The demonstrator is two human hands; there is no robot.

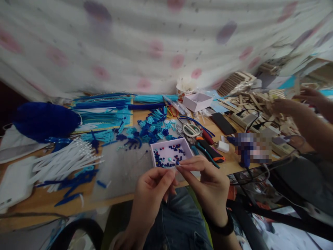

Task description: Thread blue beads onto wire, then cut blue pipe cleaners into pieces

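Currently, dark blue bead [177, 162] at tips of right fingers [192, 164]

Right hand [208, 178] pinching a blue bead [177, 162], left hand [153, 187] alongside, pale bead box [166, 152] beyond

A light-brown wooden table [39, 207] carries a flat grey mat [117, 178] at the middle of its front edge and a white rectangular smartphone [18, 178] near its front left corner. A printed white paper cup [181, 95] stands by the back edge.
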